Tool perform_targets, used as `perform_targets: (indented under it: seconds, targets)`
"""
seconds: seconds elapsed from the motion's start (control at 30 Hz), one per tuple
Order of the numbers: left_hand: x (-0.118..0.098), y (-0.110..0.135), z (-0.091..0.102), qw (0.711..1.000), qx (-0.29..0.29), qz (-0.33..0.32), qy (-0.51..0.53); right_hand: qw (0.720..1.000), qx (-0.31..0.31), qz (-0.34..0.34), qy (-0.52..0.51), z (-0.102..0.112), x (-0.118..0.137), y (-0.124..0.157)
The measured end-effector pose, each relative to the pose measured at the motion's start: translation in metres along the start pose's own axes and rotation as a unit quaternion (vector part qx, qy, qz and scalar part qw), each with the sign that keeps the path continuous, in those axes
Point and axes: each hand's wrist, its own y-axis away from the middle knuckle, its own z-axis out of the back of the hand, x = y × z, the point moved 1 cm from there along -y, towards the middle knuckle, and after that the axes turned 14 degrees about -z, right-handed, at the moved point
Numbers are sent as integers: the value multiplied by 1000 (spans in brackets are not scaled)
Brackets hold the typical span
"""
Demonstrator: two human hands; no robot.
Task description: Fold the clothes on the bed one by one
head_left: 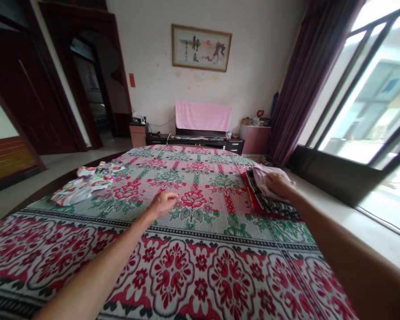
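Your right hand (278, 184) lay flat, gripping nothing, on the pink cloth (260, 175) topping the folded stack (273, 206) at the right edge of the bed (193, 249). Your left hand (163, 203) hovered over the bed's middle, loosely curled and empty.

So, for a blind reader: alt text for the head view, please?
A person's right hand rests on a stack of folded clothes at the right edge of a floral bedspread. The left hand, loosely curled, is over mid-bed; crumpled colourful cloth lies far left.
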Motion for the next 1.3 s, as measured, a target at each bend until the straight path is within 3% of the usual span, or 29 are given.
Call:
perform_targets:
  seconds: [0.07,0.17,0.27,0.33,0.47,0.57,0.73,0.8,0.9,1.0,1.07,1.13,1.3]
  targets:
    - [20,11,20,997,-43,11,-66,1000,-18,6,19,0,22,9]
    - [35,24,37,987,-102,-3,-125,995,-52,84,20,-17,70,34]
    - [37,32,41,984,-131,-30,-113,980,-8,200,-10,-56,120,69]
    - [36,34,41,985,-137,-34,-97,970,36,238,-32,-87,147,90]
    - [38,36,42,984,-145,-37,-99,964,112,229,-76,-135,177,112]
    - [40,37,39,983,-149,-39,-97,969,127,184,-110,-151,181,113]
    - [45,30,41,982,-147,-1,-121,972,127,146,-136,-155,173,109]
    - [52,27,58,973,-163,28,-161,971,132,145,-137,-154,172,110]
    - [68,31,105,946,-219,63,-230,971,135,144,-135,-153,173,111]
    - [93,48,157,871,-275,145,-380,971,132,139,-139,-154,174,111]
    - [111,62,182,845,-279,217,-402,971,129,137,-144,-154,175,110]
    - [129,74,196,856,-244,245,-383,969,127,143,-154,-154,175,109]
    - [149,89,204,868,-218,190,-404,964,125,160,-174,-153,174,110]
